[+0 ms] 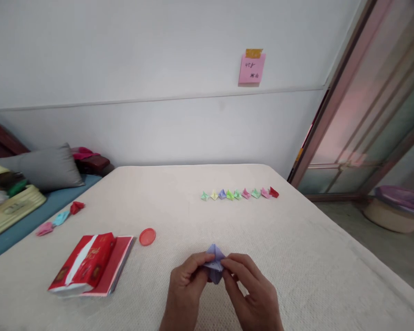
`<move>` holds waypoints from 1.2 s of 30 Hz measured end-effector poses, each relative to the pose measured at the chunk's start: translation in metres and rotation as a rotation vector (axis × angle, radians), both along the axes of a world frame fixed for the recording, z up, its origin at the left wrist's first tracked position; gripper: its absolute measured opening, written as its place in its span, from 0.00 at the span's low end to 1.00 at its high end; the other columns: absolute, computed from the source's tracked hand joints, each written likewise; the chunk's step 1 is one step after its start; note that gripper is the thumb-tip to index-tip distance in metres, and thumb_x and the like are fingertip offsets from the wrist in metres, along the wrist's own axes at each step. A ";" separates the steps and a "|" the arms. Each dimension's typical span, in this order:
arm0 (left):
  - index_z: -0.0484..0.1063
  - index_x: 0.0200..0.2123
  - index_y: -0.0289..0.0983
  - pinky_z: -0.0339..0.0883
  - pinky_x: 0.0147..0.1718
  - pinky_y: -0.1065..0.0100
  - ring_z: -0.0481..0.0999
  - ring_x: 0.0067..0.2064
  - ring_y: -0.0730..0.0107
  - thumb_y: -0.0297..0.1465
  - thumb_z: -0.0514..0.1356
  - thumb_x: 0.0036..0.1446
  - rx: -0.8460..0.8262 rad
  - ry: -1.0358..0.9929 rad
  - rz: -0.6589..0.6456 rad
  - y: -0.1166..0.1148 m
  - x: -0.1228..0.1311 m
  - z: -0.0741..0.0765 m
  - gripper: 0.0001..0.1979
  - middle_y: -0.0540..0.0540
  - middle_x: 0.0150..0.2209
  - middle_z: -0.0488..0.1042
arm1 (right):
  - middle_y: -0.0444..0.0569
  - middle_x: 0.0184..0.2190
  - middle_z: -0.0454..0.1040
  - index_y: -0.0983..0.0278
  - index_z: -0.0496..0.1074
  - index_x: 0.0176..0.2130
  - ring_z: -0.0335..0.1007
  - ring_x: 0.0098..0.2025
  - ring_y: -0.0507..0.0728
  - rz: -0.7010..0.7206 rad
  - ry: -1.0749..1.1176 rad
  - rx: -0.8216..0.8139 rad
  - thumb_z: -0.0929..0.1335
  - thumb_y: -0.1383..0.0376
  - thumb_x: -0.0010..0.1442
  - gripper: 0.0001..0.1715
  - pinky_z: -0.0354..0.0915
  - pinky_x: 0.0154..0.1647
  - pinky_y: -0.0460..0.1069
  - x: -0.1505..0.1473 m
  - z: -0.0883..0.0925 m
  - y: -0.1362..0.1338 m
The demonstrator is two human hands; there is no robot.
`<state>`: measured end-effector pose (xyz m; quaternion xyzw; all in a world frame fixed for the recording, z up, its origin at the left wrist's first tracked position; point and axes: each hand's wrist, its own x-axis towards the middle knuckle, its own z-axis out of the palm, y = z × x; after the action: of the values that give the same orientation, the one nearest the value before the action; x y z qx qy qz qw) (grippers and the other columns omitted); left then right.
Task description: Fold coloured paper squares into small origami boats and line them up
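Observation:
A light purple folded paper piece (215, 263) is held just above the table, between both hands. My left hand (189, 280) pinches its left side with thumb and forefinger. On the other side, the fingertips of my right hand (250, 287) grip its right corner. One point of the paper stands up at the top, and another part hangs below the fingers. Fingertips cover some of its folds. The nearest object on the table is a round red plastic lid (147, 236), to the left of my left hand.
A row of several small folded paper pieces (238, 194) lies toward the back right. At left sit a red tissue pack (86, 262) on a stack of coloured paper (114, 271), and three folded pieces (61, 218). A pink note (251, 69) hangs on the wall.

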<state>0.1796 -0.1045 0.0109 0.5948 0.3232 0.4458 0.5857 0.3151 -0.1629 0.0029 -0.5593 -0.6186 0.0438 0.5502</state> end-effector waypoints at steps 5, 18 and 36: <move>0.78 0.40 0.44 0.70 0.38 0.72 0.76 0.36 0.70 0.25 0.59 0.56 0.058 -0.009 -0.023 0.000 0.002 0.000 0.11 0.51 0.35 0.80 | 0.52 0.38 0.72 0.62 0.71 0.43 0.73 0.36 0.55 -0.050 -0.052 0.011 0.65 0.72 0.60 0.11 0.72 0.34 0.48 -0.002 -0.004 0.001; 0.76 0.44 0.46 0.70 0.44 0.72 0.76 0.44 0.68 0.26 0.58 0.58 0.181 0.008 0.000 -0.007 0.003 -0.001 0.14 0.50 0.43 0.79 | 0.52 0.42 0.72 0.61 0.71 0.44 0.71 0.41 0.57 -0.076 0.062 0.015 0.64 0.72 0.58 0.14 0.69 0.39 0.50 -0.003 -0.003 -0.001; 0.79 0.37 0.38 0.69 0.30 0.68 0.74 0.34 0.67 0.23 0.60 0.52 -0.260 -0.203 -0.105 -0.003 0.003 0.006 0.11 0.44 0.39 0.79 | 0.46 0.29 0.74 0.62 0.78 0.27 0.61 0.26 0.52 0.279 1.134 -0.295 0.71 0.70 0.47 0.04 0.57 0.25 0.46 0.008 0.014 0.008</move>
<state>0.1830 -0.1079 0.0167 0.4819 0.2859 0.4269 0.7098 0.3228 -0.1550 0.0172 -0.4327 -0.2834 0.4923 0.7000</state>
